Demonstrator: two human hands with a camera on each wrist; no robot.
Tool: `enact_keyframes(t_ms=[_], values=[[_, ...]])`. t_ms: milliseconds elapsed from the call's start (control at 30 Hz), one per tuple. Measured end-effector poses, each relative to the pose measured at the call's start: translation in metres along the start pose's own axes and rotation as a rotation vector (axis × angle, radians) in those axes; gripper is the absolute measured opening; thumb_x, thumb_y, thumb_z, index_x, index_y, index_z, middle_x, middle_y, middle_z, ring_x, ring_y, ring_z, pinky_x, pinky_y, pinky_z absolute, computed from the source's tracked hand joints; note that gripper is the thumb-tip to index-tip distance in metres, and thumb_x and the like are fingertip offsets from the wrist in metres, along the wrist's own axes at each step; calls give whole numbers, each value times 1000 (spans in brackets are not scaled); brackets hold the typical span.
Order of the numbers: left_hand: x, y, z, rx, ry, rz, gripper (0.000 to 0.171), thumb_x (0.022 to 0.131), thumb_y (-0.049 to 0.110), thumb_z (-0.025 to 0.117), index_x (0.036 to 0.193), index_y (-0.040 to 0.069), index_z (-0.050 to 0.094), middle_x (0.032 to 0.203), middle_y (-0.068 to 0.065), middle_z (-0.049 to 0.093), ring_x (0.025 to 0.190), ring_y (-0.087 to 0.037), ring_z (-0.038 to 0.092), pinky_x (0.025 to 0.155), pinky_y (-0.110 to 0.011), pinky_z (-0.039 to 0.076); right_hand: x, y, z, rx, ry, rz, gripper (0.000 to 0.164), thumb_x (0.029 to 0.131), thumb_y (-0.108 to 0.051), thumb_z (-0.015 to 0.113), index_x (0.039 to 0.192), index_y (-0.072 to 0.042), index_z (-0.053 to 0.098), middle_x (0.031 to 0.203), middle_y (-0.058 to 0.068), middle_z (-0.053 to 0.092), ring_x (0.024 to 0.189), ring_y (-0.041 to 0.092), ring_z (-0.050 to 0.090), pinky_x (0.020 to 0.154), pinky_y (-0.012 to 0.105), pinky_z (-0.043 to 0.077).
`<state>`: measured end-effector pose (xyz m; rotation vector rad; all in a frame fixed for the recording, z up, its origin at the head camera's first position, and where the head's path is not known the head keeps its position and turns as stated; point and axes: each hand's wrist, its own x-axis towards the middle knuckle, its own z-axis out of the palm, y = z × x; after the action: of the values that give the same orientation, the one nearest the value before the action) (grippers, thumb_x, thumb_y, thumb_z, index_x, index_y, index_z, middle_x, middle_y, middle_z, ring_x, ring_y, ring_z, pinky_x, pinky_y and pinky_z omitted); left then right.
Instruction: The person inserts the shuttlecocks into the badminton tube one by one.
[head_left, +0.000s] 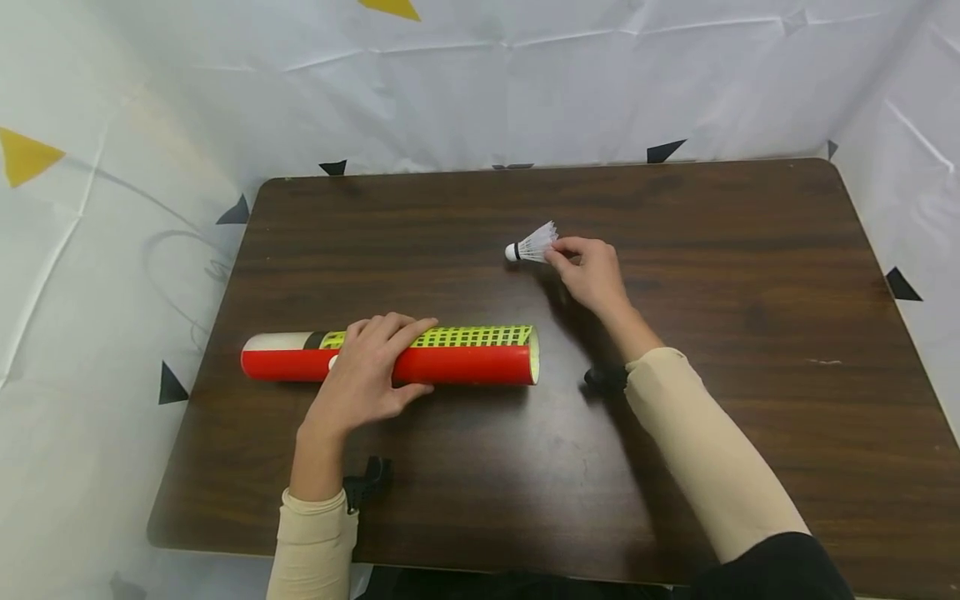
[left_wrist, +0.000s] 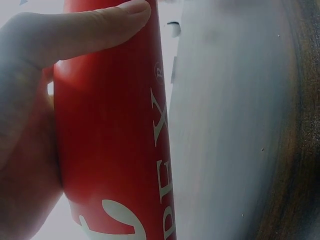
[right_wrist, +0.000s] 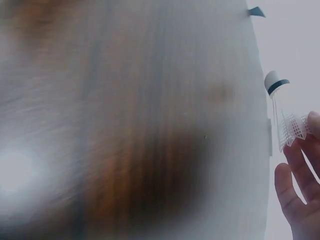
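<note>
A red shuttlecock tube (head_left: 472, 365) with a yellow-and-black checked strip lies sideways on the table, its right end showing a pale yellow rim. Over its middle lies my left hand (head_left: 367, 375), gripping it with the fingers across the top and the thumb on the near side. The left wrist view has the thumb (left_wrist: 100, 30) lying across the tube's red wall (left_wrist: 110, 125), above white lettering. Farther back and to the right, my right hand (head_left: 592, 271) pinches a white shuttlecock (head_left: 536, 243) by the feather edge of its skirt. The cork (right_wrist: 272, 80) with its dark band points away from the fingers.
The brown wood-grain table (head_left: 750, 333) has rounded corners. White sheeting (head_left: 562, 92) with yellow and black triangles stands along its back and sides. A small dark device sits at each wrist.
</note>
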<state>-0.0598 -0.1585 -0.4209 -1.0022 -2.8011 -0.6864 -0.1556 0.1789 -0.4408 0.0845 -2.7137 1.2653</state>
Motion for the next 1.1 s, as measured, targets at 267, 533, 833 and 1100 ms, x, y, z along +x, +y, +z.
enact_keyframes(t_ms=[267, 533, 833, 1100], values=[[-3, -2, -3, 6, -3, 0, 88, 64, 34, 91, 141, 21, 50, 122, -2, 56, 110, -23, 50, 96, -50, 34, -38, -11, -17, 64, 104, -64, 19, 90, -15, 72, 103, -2, 75, 97, 13, 73, 74, 26, 68, 66, 27, 50], [-4, -2, -5, -1, 2, -8, 89, 62, 32, 92, 140, 20, 51, 122, -2, 56, 110, -23, 50, 95, -51, 35, -86, -38, -43, 249, 229, -162, 10, 83, 0, 76, 93, 2, 76, 86, 12, 71, 70, 9, 63, 69, 16, 48], [-4, -1, -7, -7, 0, -19, 91, 61, 31, 93, 141, 22, 50, 122, -2, 56, 110, -23, 50, 96, -51, 35, -132, -46, -58, 369, 238, -214, 16, 76, 16, 74, 89, 6, 74, 82, 5, 70, 74, 6, 61, 71, 17, 48], [-5, -1, -10, -11, -4, -21, 90, 63, 34, 92, 141, 23, 49, 122, -2, 56, 111, -23, 50, 97, -52, 34, -148, -45, -57, 359, 127, -244, 20, 75, 17, 74, 89, 3, 75, 82, 10, 70, 74, 9, 60, 68, 18, 47]])
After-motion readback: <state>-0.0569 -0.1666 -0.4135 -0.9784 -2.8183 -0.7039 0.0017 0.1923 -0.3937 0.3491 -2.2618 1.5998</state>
